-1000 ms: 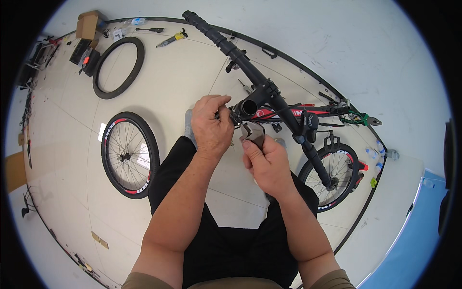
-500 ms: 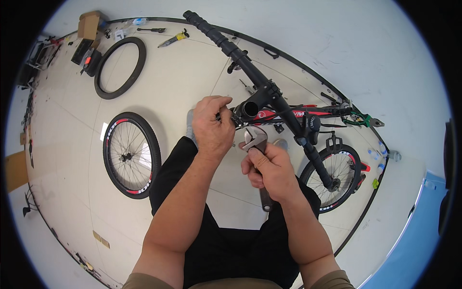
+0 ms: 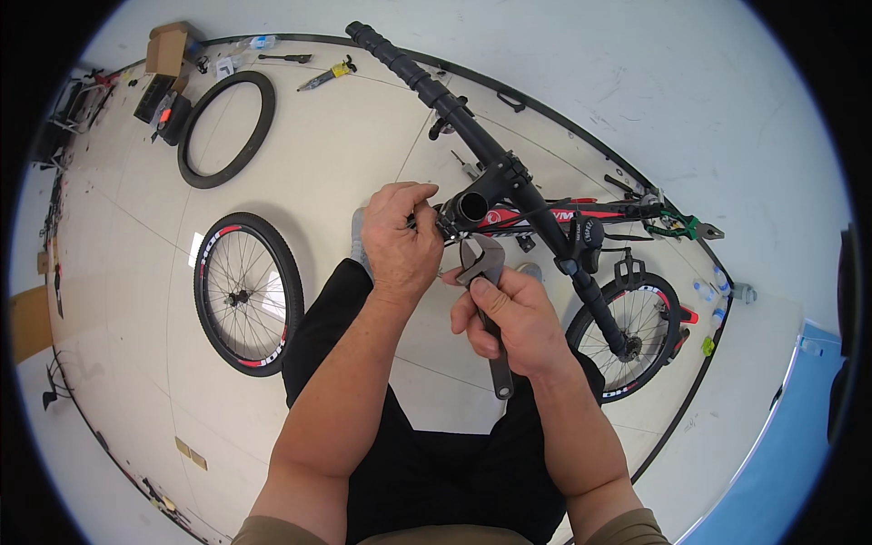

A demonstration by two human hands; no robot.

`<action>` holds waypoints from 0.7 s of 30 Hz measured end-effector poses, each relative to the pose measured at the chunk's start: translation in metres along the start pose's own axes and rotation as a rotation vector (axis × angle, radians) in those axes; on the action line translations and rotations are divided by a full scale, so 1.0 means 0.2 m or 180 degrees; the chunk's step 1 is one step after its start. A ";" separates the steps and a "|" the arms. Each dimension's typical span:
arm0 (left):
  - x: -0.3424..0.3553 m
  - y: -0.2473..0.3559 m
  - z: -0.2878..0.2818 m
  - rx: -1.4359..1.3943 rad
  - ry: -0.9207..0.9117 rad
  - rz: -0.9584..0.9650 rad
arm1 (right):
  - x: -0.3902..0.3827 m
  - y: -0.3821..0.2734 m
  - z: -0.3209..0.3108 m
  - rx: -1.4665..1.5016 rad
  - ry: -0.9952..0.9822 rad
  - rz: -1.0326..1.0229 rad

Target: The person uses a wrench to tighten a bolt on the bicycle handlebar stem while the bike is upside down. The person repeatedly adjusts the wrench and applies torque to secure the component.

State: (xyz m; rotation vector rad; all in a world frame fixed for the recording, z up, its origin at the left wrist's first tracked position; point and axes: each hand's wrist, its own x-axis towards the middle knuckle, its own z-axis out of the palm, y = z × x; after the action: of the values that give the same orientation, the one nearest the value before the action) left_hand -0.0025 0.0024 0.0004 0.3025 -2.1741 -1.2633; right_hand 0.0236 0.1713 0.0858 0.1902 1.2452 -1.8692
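Adjustable wrench [image 3: 482, 262] is gripped by curled right hand [image 3: 518, 315], six o'clock of bicycle stem [image 3: 491, 187]. Left hand [image 3: 401, 241] half-curled, eight o'clock; grasp hidden. Jaws are best kept snug and square, without rocking.

What the left hand [image 3: 400, 241] contacts beside the black stem [image 3: 496, 178] is concealed by its fingers. The right hand [image 3: 516, 318] covers part of the adjustable wrench [image 3: 486, 259]. The olive sleeves [image 3: 286, 530] are cut by the lower edge. Lower-left floor articles [image 3: 162, 498] are too small to identify.
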 end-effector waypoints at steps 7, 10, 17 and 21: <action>0.00 0.01 0.00 0.0014 -0.0035 -0.0044 | 0.01 0.01 -0.02 -0.0279 0.0031 -0.0077; 0.00 0.02 -0.01 0.0013 -0.0038 -0.0085 | 0.02 0.01 -0.01 -0.0501 0.0080 -0.0163; 0.00 0.01 -0.01 0.0115 -0.0064 0.0025 | 0.02 0.01 0.00 -0.0844 0.0149 -0.0341; 0.00 0.02 -0.01 0.0029 -0.0040 -0.0056 | 0.02 0.01 0.00 -0.0896 0.0157 -0.0352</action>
State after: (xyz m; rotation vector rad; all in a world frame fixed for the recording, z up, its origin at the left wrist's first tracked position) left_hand -0.0011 0.0035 0.0049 0.3191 -2.1929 -1.2686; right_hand 0.0227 0.1692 0.0829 0.0155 1.5638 -1.7659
